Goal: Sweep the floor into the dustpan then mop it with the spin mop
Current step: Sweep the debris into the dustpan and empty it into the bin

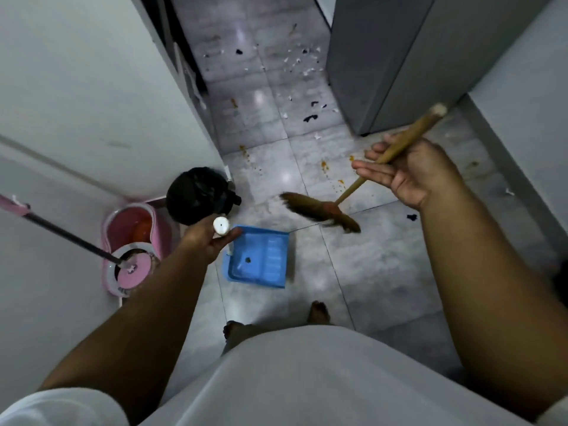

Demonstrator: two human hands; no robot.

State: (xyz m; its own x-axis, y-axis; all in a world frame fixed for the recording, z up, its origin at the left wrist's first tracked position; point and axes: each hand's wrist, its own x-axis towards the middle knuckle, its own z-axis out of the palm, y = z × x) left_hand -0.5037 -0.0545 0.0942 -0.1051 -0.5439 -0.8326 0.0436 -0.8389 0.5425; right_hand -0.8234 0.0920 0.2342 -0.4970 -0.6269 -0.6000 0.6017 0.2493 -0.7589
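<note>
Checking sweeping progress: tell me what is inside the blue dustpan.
The dustpan holds one small dark speck on its ribbed blue floor. The left hand grips its white handle and covers the near-left corner, so that part cannot be checked.

The grey tiled floor (368,272) carries a blue dustpan (261,259) near its middle. Left of the dustpan stands a pink spin-mop bucket (135,241), with a black bin (196,195) just beyond it. Beyond the dustpan, white scraps (295,64), black bits (310,118) and orange stains (324,164) lie scattered.
</note>
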